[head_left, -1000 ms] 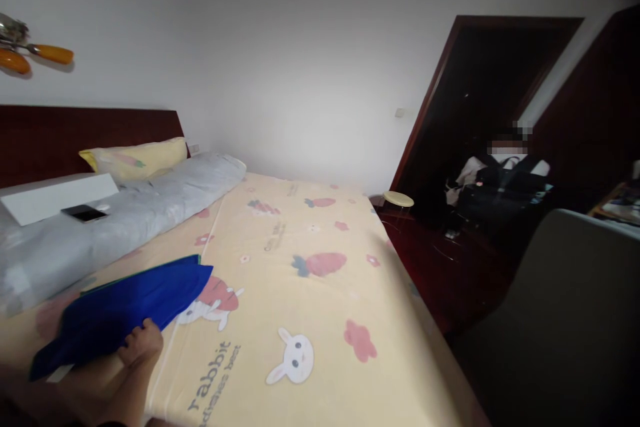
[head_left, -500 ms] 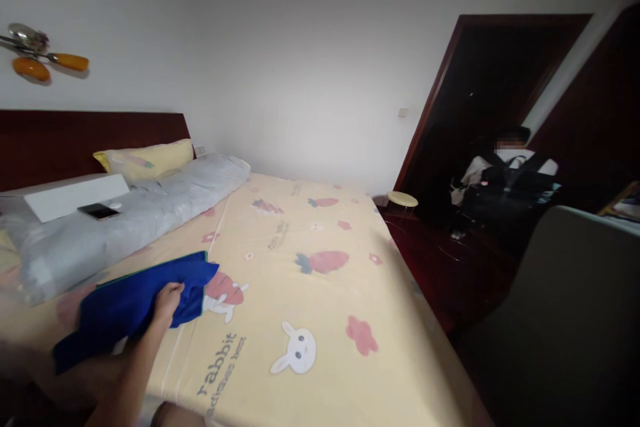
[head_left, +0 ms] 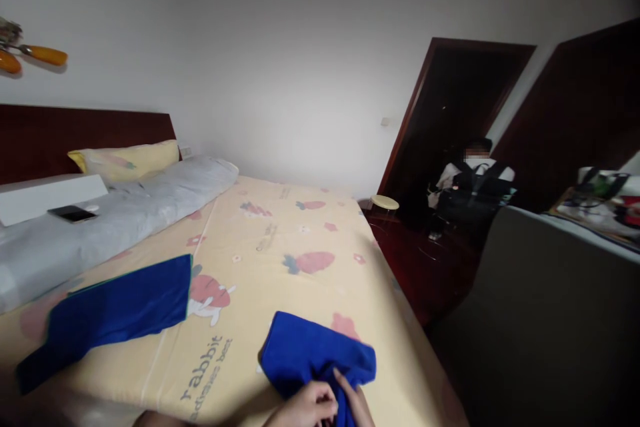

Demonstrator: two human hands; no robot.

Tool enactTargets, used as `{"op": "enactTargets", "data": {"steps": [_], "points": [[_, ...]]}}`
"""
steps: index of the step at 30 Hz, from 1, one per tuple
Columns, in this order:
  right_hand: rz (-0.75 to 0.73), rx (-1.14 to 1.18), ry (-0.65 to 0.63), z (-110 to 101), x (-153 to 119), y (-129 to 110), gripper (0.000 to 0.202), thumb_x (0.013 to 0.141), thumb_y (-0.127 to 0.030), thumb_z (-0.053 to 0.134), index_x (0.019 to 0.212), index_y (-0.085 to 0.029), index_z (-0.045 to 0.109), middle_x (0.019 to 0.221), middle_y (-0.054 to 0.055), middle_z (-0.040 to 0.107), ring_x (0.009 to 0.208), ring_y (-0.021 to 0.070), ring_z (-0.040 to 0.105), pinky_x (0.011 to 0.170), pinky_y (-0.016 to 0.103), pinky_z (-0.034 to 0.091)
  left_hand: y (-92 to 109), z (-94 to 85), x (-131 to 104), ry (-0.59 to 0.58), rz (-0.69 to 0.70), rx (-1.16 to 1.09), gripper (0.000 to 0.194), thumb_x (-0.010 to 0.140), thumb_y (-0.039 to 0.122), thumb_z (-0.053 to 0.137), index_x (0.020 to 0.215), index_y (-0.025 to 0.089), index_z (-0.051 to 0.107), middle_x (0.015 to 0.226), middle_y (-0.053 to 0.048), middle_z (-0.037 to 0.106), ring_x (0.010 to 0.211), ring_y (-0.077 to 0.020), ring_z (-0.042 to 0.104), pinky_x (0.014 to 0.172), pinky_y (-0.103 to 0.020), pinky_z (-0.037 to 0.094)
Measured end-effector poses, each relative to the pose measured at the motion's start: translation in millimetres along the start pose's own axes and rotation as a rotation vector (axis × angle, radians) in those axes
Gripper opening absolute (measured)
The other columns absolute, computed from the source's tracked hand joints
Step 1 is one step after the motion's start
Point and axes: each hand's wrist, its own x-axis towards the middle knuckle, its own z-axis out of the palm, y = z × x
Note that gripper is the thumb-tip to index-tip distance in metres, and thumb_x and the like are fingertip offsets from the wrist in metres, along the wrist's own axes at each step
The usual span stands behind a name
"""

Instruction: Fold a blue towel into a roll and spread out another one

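Note:
A blue cloth (head_left: 305,347) is bunched up over the bed near its front, in both my hands. My left hand (head_left: 316,403) has its fingers curled in at the cloth's lower edge. Just to the right, my right hand (head_left: 355,401) grips the gathered part, its fingers partly lost in the folds. A second blue cloth (head_left: 125,310) with a thin green edge lies spread flat on the bed to the left, apart from both hands.
The bed (head_left: 240,320) has a yellow rabbit-and-radish sheet. Along the headboard lie a grey bedding roll (head_left: 150,203), a white box (head_left: 55,195), a phone (head_left: 73,214) and a yellow pillow (head_left: 130,161). A person (head_left: 475,180) is by the doorway, near a round stool (head_left: 385,203).
One hand was gripping blue cloth at the left; now both hands hold a bunched blue cloth farther right, and another stays lying at the left. The view has turned slightly right.

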Motion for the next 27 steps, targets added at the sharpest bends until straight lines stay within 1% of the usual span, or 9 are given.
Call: {"op": "enactTargets", "data": {"steps": [2, 7, 10, 12, 15, 17, 18, 22, 27], "points": [[-0.121, -0.098, 0.105, -5, 10, 4, 0.039, 0.043, -0.053, 0.074, 0.065, -0.022, 0.063, 0.068, 0.006, 0.069, 0.078, 0.0319, 0.067, 0.074, 0.040, 0.054, -9, -20.3, -1, 0.058, -0.021, 0.038, 0.021, 0.063, 0.047, 0.073, 0.060, 0.028, 0.066, 0.063, -0.006, 0.067, 0.062, -0.0250, 0.064, 0.063, -0.042, 0.048], [-0.208, -0.295, 0.397, -60, 24, 7, 0.047, 0.045, -0.048, 0.059, 0.085, -0.025, 0.064, 0.085, 0.011, 0.072, 0.092, 0.0378, 0.067, 0.080, 0.047, 0.052, -21, -117.4, 19, 0.509, -0.044, 0.133, 0.026, 0.061, 0.051, 0.065, 0.067, 0.026, 0.058, 0.087, -0.008, 0.070, 0.103, -0.0331, 0.063, 0.088, -0.044, 0.048], [-0.270, -0.561, 0.678, -73, 23, 3, 0.061, 0.055, -0.053, 0.053, 0.107, -0.022, 0.063, 0.112, 0.020, 0.066, 0.108, 0.0446, 0.059, 0.083, 0.058, 0.048, -28, -140.7, 29, 0.613, -0.085, 0.153, 0.027, 0.058, 0.049, 0.067, 0.069, 0.026, 0.058, 0.087, -0.010, 0.071, 0.104, -0.0360, 0.064, 0.085, -0.044, 0.050], [-0.449, -0.651, 0.703, -61, 19, 1, 0.061, 0.062, -0.054, 0.052, 0.112, -0.020, 0.063, 0.125, 0.022, 0.059, 0.117, 0.0450, 0.054, 0.089, 0.060, 0.045, -31, -135.3, 36, 0.607, -0.092, 0.153, 0.029, 0.058, 0.051, 0.068, 0.068, 0.025, 0.059, 0.083, -0.010, 0.072, 0.097, -0.0349, 0.066, 0.082, -0.043, 0.051], [-0.618, -0.524, 0.360, -19, 14, 1, 0.046, 0.070, -0.056, 0.055, 0.096, -0.021, 0.070, 0.108, 0.016, 0.068, 0.104, 0.0360, 0.062, 0.090, 0.048, 0.049, -35, -108.5, 46, 0.543, -0.079, 0.154, 0.039, 0.063, 0.061, 0.061, 0.075, 0.024, 0.064, 0.081, -0.008, 0.072, 0.090, -0.0305, 0.069, 0.078, -0.038, 0.052], [-0.568, -0.395, 0.120, 14, 13, 5, 0.044, 0.072, -0.060, 0.057, 0.091, -0.022, 0.072, 0.096, 0.011, 0.072, 0.093, 0.0306, 0.066, 0.087, 0.041, 0.051, -37, -85.6, 51, 0.472, -0.073, 0.171, 0.048, 0.067, 0.068, 0.055, 0.082, 0.024, 0.066, 0.072, -0.006, 0.070, 0.079, -0.0275, 0.069, 0.071, -0.036, 0.052], [-0.515, -0.341, 0.059, 29, 13, 7, 0.047, 0.072, -0.062, 0.058, 0.091, -0.022, 0.072, 0.095, 0.010, 0.073, 0.092, 0.0294, 0.067, 0.085, 0.039, 0.051, -39, -74.4, 53, 0.429, -0.075, 0.189, 0.051, 0.068, 0.070, 0.052, 0.084, 0.024, 0.067, 0.064, -0.004, 0.067, 0.070, -0.0260, 0.068, 0.065, -0.036, 0.051], [-0.371, -0.226, 0.095, 72, 20, 17, 0.058, 0.062, -0.074, 0.061, 0.079, -0.021, 0.072, 0.083, 0.009, 0.073, 0.085, 0.0296, 0.067, 0.078, 0.036, 0.052, -44, -45.1, 45, 0.275, -0.089, 0.296, 0.048, 0.073, 0.070, 0.048, 0.086, 0.027, 0.066, 0.052, 0.001, 0.058, 0.045, -0.0198, 0.057, 0.049, -0.033, 0.042], [-0.394, -0.206, 0.114, 78, 22, 23, 0.059, 0.056, -0.081, 0.060, 0.054, -0.022, 0.062, 0.057, 0.004, 0.063, 0.063, 0.0244, 0.060, 0.063, 0.034, 0.047, -43, -46.5, 22, 0.220, -0.038, 0.473, 0.035, 0.070, 0.052, 0.062, 0.098, 0.032, 0.063, 0.066, 0.003, 0.061, 0.061, -0.0207, 0.062, 0.064, -0.033, 0.044]]}}
